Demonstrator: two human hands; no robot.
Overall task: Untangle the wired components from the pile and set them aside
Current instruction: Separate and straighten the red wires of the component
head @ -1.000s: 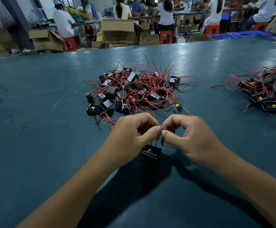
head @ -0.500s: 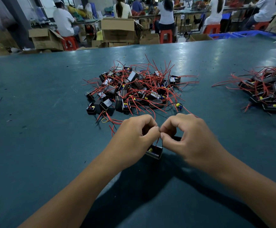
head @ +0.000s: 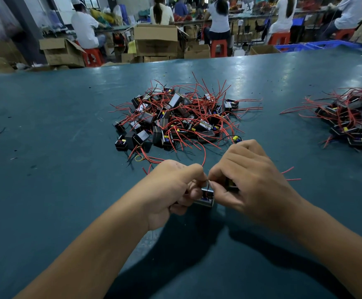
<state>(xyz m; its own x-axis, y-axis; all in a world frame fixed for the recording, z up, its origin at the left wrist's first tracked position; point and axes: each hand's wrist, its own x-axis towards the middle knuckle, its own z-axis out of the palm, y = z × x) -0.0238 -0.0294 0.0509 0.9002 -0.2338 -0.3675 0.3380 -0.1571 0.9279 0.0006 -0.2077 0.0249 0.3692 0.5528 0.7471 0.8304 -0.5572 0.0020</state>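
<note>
Just in front of the pile [head: 175, 119] on the teal surface [head: 46, 169], the left hand [head: 171, 190] and right hand [head: 251, 180] meet fingertip to fingertip, both pinching one small black wired component [head: 206, 196]. A second heap [head: 352, 121] lies well to the pile's right.

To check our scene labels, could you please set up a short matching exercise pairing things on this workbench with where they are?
Things:
1. tangled pile
2. second pile
3. small black component
4. cardboard box

Places:
a. at the right edge of the table
b. between the left hand and right hand
c. on the floor past the table
d. mid-table, ahead of the hands

Pairs: 1-d, 2-a, 3-b, 4-c
</note>
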